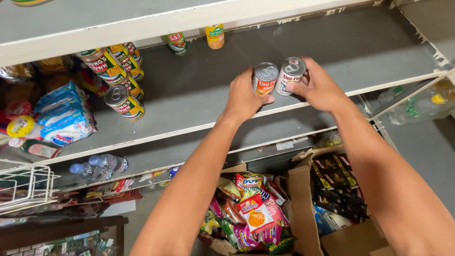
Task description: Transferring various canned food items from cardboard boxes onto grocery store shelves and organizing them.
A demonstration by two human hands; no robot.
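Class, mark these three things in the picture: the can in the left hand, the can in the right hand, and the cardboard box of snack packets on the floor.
orange-labelled can [264, 79], head view, on its label.
red-and-white can [290, 76], head view, on its label.
cardboard box [303, 208], head view, on its bare side wall.

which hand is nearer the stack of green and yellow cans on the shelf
Left. The left hand, holding a small can, is closer to the stack of cans; the right hand is farther right.

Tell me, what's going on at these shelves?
A person holds one small tin in each hand over a grey shelf: the left hand grips an orange-labelled can, the right hand a white-and-red can, side by side. More stacked cans stand at the shelf's left; a box of snack packets sits below.
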